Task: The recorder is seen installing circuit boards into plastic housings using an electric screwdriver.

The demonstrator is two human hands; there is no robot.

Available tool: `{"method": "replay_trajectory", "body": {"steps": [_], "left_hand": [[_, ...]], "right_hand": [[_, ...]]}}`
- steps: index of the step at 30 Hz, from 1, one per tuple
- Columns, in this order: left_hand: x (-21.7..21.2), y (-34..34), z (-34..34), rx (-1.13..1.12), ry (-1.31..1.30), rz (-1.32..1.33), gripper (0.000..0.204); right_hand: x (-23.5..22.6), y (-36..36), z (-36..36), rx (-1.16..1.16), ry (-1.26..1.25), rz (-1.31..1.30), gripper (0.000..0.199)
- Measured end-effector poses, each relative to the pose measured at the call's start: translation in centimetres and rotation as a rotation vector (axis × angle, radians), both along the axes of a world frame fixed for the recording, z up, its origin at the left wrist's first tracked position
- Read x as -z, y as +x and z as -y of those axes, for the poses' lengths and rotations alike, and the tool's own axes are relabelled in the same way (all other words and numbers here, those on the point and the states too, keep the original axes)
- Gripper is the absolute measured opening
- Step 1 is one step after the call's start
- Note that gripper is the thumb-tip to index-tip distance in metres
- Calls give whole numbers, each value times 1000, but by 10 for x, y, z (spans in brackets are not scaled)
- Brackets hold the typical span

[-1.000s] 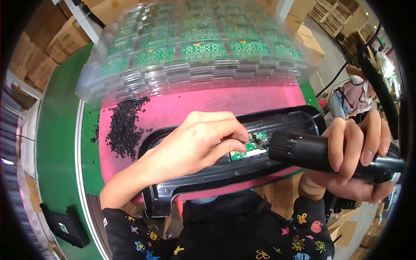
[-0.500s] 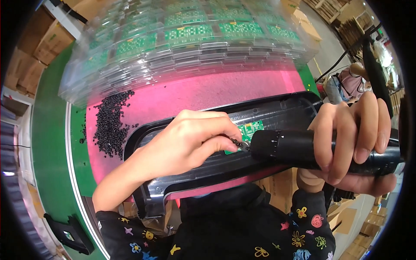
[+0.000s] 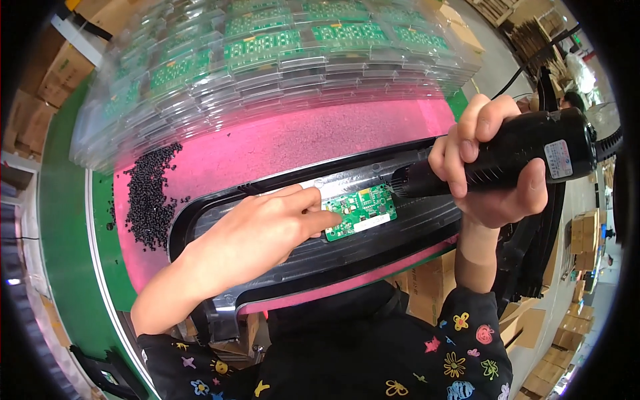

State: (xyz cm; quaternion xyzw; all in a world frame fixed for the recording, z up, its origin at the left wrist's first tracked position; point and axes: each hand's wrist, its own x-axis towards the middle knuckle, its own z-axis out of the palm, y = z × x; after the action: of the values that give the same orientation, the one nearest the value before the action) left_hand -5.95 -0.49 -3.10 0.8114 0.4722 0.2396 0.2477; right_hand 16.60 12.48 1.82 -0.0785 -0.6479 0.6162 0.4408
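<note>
The left hand [image 3: 257,233] lies flat with its fingertips pressing the edge of a small green circuit board [image 3: 361,211], which sits in a long black plastic housing [image 3: 320,257] on the pink mat [image 3: 267,147]. The right hand [image 3: 490,163] is wrapped around a black electric screwdriver [image 3: 513,153], its tip just beside the board. Loose black pellets [image 3: 148,197] and stacked clear trays of boards [image 3: 267,73] lie beyond.

I see a heap of small black plastic pellets [image 3: 148,197] on the left of the pink foam mat [image 3: 280,147]; stacked clear plastic trays of green boards [image 3: 267,60] lie far behind, brown cardboard boxes [image 3: 33,107] far left.
</note>
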Motion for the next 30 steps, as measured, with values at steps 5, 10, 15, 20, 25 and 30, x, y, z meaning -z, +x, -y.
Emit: {"method": "replay_trajectory", "body": {"steps": [5, 10, 15, 20, 25, 30], "left_hand": [[-1, 1, 0, -24, -3, -72, 26], [2, -1, 1, -37, -13, -108, 27], [1, 0, 1, -31, -22, -111, 28], [0, 0, 1, -33, -33, -114, 29], [-3, -1, 1, -41, -81, -103, 36], [-7, -2, 3, -54, -76, -140, 42]], "right_hand": [[4, -1, -3, -11, -1, -19, 55], [3, -6, -5, -34, -10, 9, 56], [2, -7, -6, -56, 3, 36, 56], [2, -9, -10, -103, -18, 65, 57], [-1, -14, -8, -137, -35, 100, 58], [0, -23, 2, -71, -57, 146, 60]]}}
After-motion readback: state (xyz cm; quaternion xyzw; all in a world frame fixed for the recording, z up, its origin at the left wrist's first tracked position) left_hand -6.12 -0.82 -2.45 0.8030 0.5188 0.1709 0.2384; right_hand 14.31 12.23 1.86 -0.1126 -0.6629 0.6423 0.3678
